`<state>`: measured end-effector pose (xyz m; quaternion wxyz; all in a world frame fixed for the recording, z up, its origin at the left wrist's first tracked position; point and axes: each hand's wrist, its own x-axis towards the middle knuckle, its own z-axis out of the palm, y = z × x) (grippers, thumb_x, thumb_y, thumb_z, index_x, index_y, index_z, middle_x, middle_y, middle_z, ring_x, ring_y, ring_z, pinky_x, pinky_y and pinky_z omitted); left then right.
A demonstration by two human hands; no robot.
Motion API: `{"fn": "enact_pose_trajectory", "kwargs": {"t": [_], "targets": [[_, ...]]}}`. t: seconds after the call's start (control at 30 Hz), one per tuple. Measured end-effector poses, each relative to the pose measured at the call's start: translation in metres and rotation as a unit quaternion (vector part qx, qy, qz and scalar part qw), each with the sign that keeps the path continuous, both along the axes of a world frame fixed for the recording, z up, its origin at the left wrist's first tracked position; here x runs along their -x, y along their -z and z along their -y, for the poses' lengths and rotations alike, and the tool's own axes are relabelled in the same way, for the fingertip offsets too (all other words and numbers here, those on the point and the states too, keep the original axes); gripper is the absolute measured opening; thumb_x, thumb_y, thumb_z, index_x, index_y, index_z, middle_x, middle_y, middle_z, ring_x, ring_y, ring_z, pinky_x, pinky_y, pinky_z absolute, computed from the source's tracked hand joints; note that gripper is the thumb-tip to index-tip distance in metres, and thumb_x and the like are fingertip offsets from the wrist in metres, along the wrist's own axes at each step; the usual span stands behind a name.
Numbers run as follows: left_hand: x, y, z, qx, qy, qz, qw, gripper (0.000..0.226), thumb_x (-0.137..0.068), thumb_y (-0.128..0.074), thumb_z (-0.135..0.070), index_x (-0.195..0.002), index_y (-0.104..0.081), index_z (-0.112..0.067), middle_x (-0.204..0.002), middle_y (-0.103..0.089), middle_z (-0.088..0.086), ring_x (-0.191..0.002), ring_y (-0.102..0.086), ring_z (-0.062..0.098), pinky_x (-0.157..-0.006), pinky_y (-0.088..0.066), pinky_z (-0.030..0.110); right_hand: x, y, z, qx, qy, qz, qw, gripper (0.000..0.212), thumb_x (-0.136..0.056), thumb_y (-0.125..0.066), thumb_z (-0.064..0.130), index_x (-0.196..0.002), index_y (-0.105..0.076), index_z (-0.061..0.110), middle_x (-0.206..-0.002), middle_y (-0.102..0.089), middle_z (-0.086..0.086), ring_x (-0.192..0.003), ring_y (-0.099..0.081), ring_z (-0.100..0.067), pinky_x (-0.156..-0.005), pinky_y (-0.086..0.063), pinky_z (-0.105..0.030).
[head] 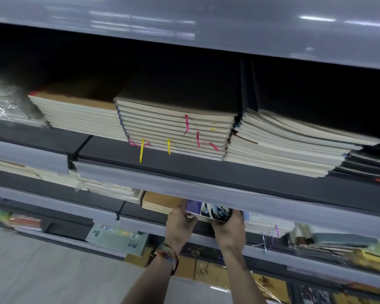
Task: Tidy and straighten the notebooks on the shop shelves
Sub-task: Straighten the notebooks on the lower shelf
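A small stack of notebooks with a purple, black and white patterned cover sits on the lower shelf, partly hidden under the upper shelf's front rail. My left hand grips its left end and my right hand grips its right end. A brown-covered notebook stack lies just to the left of it, and a white stack with purple ribbons just to the right. On the shelf above lie three tall stacks: kraft-covered, dark-covered with pink and yellow ribbons, and a slumped, fanned one.
Plastic-wrapped packs lie at the far left of the upper shelf. The grey shelf rail overhangs my hands. Below, more shelves hold a green pack marked 8x and yellow-brown covers. Grey floor shows at the lower left.
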<state>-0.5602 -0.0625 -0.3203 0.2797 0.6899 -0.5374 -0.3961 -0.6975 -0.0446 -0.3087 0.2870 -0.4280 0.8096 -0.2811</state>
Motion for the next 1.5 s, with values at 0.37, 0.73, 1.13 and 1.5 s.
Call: {"fn": "enact_pose_trajectory", "kwargs": {"t": [0.37, 0.73, 1.13, 1.5], "targets": [[0.01, 0.0, -0.009, 0.017, 0.003, 0.026, 0.999, 0.055, -0.091, -0.064, -0.006, -0.142, -0.05, -0.02, -0.116, -0.069, 0.004, -0.103, -0.067, 0.02, -0.094, -0.055, 0.036, -0.004, 0.011, -0.013, 0.08, -0.012, -0.014, 0.997, 0.063, -0.083, -0.078, 0.019, -0.136, -0.045, 0.019, -0.133, -0.057, -0.003, -0.122, -0.058, -0.026, -0.092, -0.053, -0.042], [0.023, 0.013, -0.018, 0.049, -0.024, 0.026, 0.998, 0.052, -0.088, -0.063, -0.003, -0.137, -0.053, -0.018, -0.126, -0.061, 0.003, -0.107, -0.064, 0.02, -0.095, -0.055, 0.039, -0.008, 0.022, -0.038, 0.114, 0.038, 0.002, 0.993, 0.068, -0.087, -0.068, 0.002, -0.147, -0.042, 0.022, -0.138, -0.059, -0.002, -0.115, -0.064, -0.025, -0.087, -0.056, -0.036], [0.027, 0.004, -0.024, 0.005, -0.005, 0.047, 0.999, 0.058, -0.097, -0.057, -0.009, -0.15, -0.035, -0.009, -0.148, -0.036, 0.007, -0.135, -0.041, 0.019, -0.112, -0.029, 0.02, -0.001, 0.032, -0.033, 0.101, 0.019, 0.126, 0.987, 0.087, -0.086, -0.062, -0.008, -0.155, -0.024, 0.03, -0.14, -0.057, -0.003, -0.128, -0.056, -0.021, -0.104, -0.05, -0.047], [0.025, 0.002, -0.023, -0.012, 0.014, 0.049, 0.999, 0.059, -0.097, -0.055, -0.009, -0.152, -0.032, -0.01, -0.148, -0.035, 0.007, -0.133, -0.044, 0.021, -0.115, -0.035, 0.032, 0.004, 0.036, -0.037, 0.103, 0.047, 0.147, 0.983, 0.082, -0.087, -0.062, -0.006, -0.154, -0.031, 0.028, -0.127, -0.064, 0.003, -0.122, -0.058, -0.015, -0.106, -0.048, -0.035]]}}
